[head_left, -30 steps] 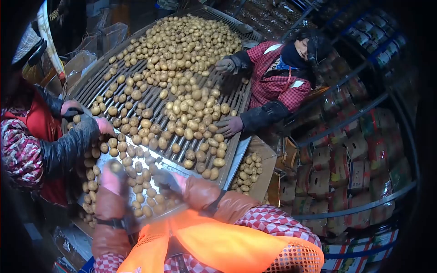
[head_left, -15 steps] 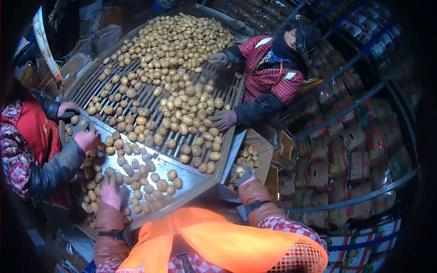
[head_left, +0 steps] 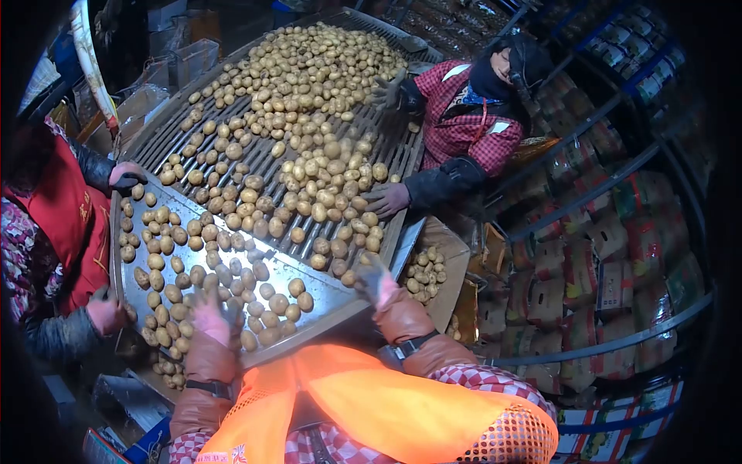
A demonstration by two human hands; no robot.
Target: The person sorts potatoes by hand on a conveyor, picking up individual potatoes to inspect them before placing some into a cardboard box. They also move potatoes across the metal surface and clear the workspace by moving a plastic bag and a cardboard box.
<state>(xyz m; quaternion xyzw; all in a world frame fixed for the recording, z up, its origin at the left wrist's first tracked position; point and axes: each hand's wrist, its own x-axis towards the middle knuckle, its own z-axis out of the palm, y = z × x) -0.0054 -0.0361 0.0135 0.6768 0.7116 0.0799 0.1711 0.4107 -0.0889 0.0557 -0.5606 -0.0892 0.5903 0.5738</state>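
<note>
At the sorting table's [head_left: 328, 292] near edge, hands apart among potatoes [head_left: 278, 304].
Left hand [head_left: 210, 317] spread flat; right hand's [head_left: 373, 280] grip I cannot tell. Light sweeps should spare skins.

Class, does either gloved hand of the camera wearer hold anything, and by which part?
Cannot be told. The left hand lies among potatoes on the metal tray, the right hand at the edge of the roller bed; neither grip shows.

This is a potato packing place. Lots of potatoes [head_left: 309, 116] roll down a metal sorting belt [head_left: 402, 158], with stacked boxes [head_left: 610, 271] beside it.
</note>
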